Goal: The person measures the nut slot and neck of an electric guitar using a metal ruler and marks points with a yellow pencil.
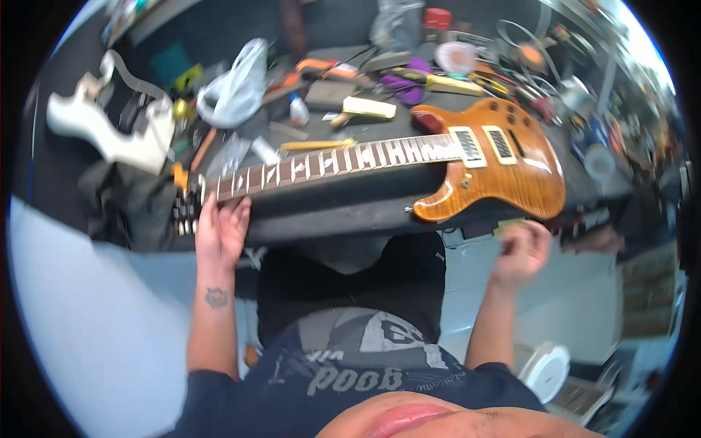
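Observation:
Across the bench lies an electric guitar (511,171) with a glossy amber body and cream-framed pickups. No strings are visible, and its dark fretboard (328,164) points left. My left hand (223,230) is at the headstock end, palm showing, its fingers against the near edge of the neck as if gripping it; some fingertips are hidden. Off the near edge of the guitar body, my right hand (522,252) is closed and smeared by motion. A small yellow-green piece (509,226) shows at its fingers, too blurred to name more exactly.
A white guitar body (109,131) lies at the far left. Behind the neck are a clear plastic bag (237,87), a small white bottle (298,109), a yellow-topped block (369,108) and scattered tools. A blue-and-white roll (599,162) sits right of the guitar.

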`<state>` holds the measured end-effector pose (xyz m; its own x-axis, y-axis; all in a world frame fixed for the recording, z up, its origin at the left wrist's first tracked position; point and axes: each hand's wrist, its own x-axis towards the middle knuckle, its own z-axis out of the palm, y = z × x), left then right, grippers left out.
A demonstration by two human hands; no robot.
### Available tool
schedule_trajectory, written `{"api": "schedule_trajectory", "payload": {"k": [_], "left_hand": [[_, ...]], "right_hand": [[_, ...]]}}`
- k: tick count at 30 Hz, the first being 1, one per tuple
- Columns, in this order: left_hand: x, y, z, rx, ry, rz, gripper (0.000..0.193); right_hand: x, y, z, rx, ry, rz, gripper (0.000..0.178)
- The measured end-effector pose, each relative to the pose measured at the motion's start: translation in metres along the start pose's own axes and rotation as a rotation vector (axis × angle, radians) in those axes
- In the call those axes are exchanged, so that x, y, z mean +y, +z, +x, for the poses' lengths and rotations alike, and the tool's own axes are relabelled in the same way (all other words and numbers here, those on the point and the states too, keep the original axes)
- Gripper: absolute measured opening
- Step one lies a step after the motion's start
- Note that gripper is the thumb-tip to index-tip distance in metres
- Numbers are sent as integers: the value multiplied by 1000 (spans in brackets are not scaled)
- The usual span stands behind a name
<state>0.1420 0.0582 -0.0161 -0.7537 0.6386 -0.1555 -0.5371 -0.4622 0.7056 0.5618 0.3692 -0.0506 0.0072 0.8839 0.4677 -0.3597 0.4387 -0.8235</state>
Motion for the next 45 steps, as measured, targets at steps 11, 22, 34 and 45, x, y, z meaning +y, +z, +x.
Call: {"api": "schedule_trajectory", "payload": {"k": [11, 22, 34, 45], "left_hand": [[-12, 1, 16, 82, 85, -19, 24], [-38, 9, 19, -71, -95, -76, 25], [60, -4, -3, -189, 1029, 1725, 13], [85, -19, 50, -592, 679, 1486, 32]], "right_hand": [[-18, 74, -35, -299, 595, 38, 28], [-23, 194, -97, -818, -153, -78, 11], [30, 277, -116, -1043, -356, -187, 17], [24, 278, -122, -1016, -260, -264, 18]]}}
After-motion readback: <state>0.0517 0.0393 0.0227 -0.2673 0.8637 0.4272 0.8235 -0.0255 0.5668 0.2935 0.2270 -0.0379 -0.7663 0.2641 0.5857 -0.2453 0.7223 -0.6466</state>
